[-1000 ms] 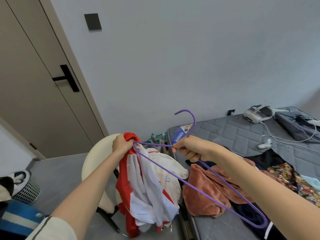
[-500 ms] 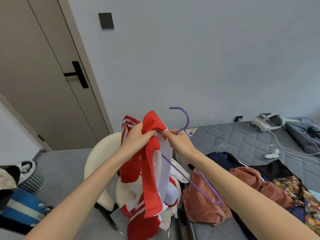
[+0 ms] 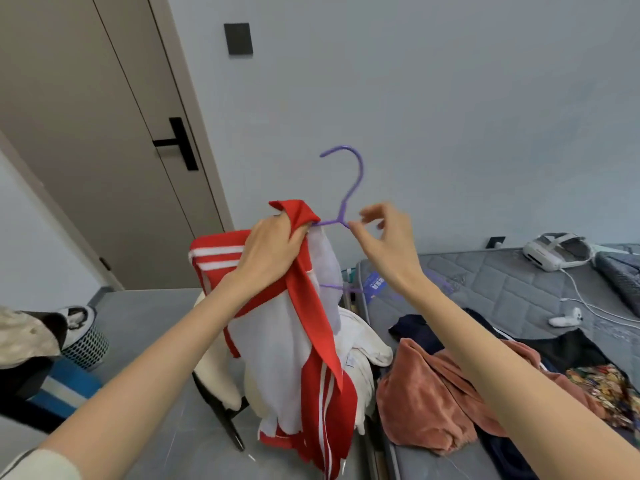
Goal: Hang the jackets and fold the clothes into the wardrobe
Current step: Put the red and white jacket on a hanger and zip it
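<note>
A red and white striped jacket (image 3: 298, 341) hangs in front of me from a purple wire hanger (image 3: 349, 188), whose hook points up against the wall. My left hand (image 3: 270, 251) grips the jacket's red collar bunched over the hanger's left arm. My right hand (image 3: 384, 237) pinches the hanger's right arm just below the neck, the other fingers spread. The hanger's lower bar shows faintly behind my right wrist. More clothes lie on the bed: a rust-coloured garment (image 3: 429, 393), a dark navy one (image 3: 419, 330) and a patterned one (image 3: 602, 386).
A cream chair (image 3: 214, 379) with pale clothes on it stands behind the jacket. The grey mattress (image 3: 498, 282) carries a white headset (image 3: 554, 249), a controller (image 3: 564, 318) and cables. A closed door (image 3: 86, 140) is at left; a mesh basket (image 3: 86, 344) sits on the floor.
Both hands have raised the hanger and jacket higher. The hanger's left arm has gone into the jacket's shoulder, and my right hand has shifted from a fuller grip to a fingertip pinch on the hanger.
</note>
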Demonstrator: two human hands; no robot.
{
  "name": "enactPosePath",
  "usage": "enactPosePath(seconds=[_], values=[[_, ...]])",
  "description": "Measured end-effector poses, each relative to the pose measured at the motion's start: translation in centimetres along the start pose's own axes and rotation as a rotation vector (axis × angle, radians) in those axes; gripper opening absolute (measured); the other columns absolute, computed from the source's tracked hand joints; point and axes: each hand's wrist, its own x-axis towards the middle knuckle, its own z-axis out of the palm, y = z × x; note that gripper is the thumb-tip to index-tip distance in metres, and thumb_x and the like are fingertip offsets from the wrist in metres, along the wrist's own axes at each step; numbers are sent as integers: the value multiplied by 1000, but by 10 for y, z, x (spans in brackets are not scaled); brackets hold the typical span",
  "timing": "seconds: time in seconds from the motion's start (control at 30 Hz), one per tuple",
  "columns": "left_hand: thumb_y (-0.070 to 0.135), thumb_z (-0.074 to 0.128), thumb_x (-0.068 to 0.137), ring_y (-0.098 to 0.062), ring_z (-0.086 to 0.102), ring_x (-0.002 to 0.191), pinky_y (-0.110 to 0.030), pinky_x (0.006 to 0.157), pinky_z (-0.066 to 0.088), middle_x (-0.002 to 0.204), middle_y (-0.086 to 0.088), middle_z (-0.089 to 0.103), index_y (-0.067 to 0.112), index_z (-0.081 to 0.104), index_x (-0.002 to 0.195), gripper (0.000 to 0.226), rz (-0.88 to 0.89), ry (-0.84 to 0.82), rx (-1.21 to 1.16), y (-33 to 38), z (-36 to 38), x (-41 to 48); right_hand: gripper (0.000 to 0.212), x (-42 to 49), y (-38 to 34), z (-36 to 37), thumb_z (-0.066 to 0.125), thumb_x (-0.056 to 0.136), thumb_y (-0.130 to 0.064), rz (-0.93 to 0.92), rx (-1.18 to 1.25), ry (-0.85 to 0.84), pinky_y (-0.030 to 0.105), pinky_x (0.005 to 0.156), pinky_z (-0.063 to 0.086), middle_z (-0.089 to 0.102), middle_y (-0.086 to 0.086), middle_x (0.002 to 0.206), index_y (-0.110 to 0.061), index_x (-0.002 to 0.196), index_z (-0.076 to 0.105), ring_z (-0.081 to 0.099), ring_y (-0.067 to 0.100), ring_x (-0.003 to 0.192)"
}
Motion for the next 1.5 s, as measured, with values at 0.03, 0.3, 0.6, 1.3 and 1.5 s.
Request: enactPosePath(seconds=[0.03, 0.3, 0.6, 1.3, 1.5], values=[[39, 47, 97, -43, 60, 94, -43, 78, 43, 99, -27, 64, 9, 55, 94, 31, -123, -21, -61, -8, 1, 0, 19, -2, 6, -1, 66, 88, -30, -57, -43, 101, 21, 74, 35, 57, -5, 84, -13, 87, 58, 45, 12, 83], [40, 54, 94, -20, 49, 67, -38, 71, 44, 71, -11, 48, 0, 55, 83, 41, -474, -49, -565, -35, 5, -18, 38, -53, 50, 55, 63, 88, -25, -80, -239, -913, 18, 87, 43, 64, -4, 121, -16, 124, 59, 59, 11, 109], [45, 54, 92, -17, 42, 61, -33, 61, 37, 67, -9, 40, 11, 51, 78, 37, -320, -36, -572, -42, -25, -34, 16, -61, 47, 115, 65, 88, -38, -28, -236, -1112, 16, 76, 45, 63, -5, 95, -26, 94, 56, 58, 19, 91], [75, 57, 69, -21, 49, 49, -27, 45, 28, 47, 1, 48, 16, 42, 50, 64, -515, -6, -105, -142, 4, -67, 22, -11, 85, 20, 47, 99, -14, -125, -1294, -731, 33, 79, 46, 62, 4, 119, -14, 119, 54, 60, 26, 111], [83, 55, 60, -13, 60, 79, -28, 64, 44, 76, 19, 63, 40, 60, 76, 46, -390, -203, -218, -137, 11, -71, 23, 22, 32, -12, 48, 81, 6, -361, -761, -684, 38, 63, 36, 51, 9, 91, -13, 89, 37, 56, 33, 79]])
